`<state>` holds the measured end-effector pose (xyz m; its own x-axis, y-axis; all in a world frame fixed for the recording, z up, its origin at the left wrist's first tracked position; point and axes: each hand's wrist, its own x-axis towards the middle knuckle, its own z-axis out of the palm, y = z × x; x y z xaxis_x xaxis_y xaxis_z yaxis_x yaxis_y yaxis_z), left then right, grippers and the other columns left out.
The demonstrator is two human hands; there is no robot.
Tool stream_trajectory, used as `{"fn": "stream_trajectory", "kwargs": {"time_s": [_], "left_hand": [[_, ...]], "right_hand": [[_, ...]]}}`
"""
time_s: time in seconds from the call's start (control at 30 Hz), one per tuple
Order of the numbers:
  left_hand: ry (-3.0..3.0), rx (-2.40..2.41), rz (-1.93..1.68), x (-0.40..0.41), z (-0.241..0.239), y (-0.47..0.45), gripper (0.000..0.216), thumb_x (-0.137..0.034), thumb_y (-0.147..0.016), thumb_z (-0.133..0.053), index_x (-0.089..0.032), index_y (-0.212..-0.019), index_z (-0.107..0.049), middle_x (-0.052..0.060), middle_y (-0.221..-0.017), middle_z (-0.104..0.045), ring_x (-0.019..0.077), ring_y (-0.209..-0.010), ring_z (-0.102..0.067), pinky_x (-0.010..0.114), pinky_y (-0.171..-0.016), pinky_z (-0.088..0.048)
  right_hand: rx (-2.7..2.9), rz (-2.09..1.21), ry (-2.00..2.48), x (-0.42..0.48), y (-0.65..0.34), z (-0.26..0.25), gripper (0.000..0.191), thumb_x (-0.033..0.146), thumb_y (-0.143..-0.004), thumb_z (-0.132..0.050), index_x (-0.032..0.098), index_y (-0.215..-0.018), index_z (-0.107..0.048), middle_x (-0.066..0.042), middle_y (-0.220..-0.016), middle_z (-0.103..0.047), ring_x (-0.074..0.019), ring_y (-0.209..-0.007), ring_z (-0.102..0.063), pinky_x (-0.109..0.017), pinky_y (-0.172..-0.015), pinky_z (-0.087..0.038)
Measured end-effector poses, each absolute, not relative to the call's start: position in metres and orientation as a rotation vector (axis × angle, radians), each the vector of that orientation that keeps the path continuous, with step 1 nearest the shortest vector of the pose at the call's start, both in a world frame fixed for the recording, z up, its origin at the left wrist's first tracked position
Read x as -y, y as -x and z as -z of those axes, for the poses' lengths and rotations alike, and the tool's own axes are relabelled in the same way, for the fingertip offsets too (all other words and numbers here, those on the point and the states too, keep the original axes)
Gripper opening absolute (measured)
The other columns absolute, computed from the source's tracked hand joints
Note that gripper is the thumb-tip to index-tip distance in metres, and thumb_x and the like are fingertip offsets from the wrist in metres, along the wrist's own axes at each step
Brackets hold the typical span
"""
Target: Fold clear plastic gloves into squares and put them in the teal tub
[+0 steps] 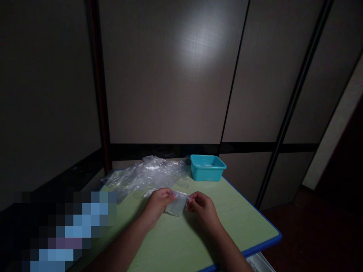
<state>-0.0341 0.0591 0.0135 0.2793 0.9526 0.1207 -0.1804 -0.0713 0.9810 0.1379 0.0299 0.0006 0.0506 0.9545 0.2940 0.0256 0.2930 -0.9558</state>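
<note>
A small clear plastic bag point(176, 206) is stretched between my two hands, just above the table top. My left hand point(161, 200) pinches its left upper edge between thumb and fingers. At the bag's right upper corner, the fingers of my right hand point(200, 206) are closed on the edge. Whether anything lies inside the bag cannot be made out. Behind my left hand a bit of clear plastic point(148, 192) shows on the table.
A large crumpled sheet of clear plastic point(153, 172) covers the table's far left. A turquoise basket point(208, 174) with something pale inside stands at the far edge. The pale green table point(176, 245) has a blue rim. Cabinet doors point(170, 83) rise behind it.
</note>
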Motion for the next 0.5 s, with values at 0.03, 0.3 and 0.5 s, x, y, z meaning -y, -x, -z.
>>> {"fn": "stream_trajectory", "kwargs": {"time_s": [0.03,0.3,0.5], "left_hand": [[-1.281,-0.819,-1.129,-0.0594,-0.0125,0.0338,0.036,-0.043,-0.056,-0.074,-0.013,-0.070,-0.059,0.002,-0.065,-0.063,0.0120,-0.056,-0.053,0.020,-0.050,-0.033],[-1.307,-0.794,-1.068,-0.0594,-0.0082,0.0336,0.035,-0.039,-0.056,-0.074,-0.011,-0.074,-0.062,0.005,-0.070,-0.066,0.0133,-0.058,-0.055,0.021,-0.052,-0.036],[-1.330,-0.798,-1.047,-0.0601,-0.0083,0.0334,0.034,-0.037,-0.055,-0.074,-0.011,-0.075,-0.064,0.006,-0.071,-0.067,0.0153,-0.059,-0.058,0.023,-0.055,-0.039]], "right_hand": [[1.310,-0.935,1.026,-0.0296,-0.1378,-0.0008,0.029,0.043,-0.070,-0.064,0.015,-0.068,-0.055,-0.002,-0.056,-0.058,-0.0129,-0.051,-0.051,-0.024,-0.049,-0.038],[1.365,-0.896,1.030,-0.0283,-0.1392,0.0001,0.026,0.040,-0.072,-0.062,0.015,-0.066,-0.056,-0.002,-0.057,-0.058,-0.0135,-0.053,-0.052,-0.025,-0.052,-0.038],[1.413,-0.861,1.055,-0.0292,-0.1391,0.0011,0.025,0.038,-0.074,-0.061,0.015,-0.066,-0.057,-0.001,-0.056,-0.057,-0.0132,-0.053,-0.051,-0.024,-0.052,-0.037]]}}
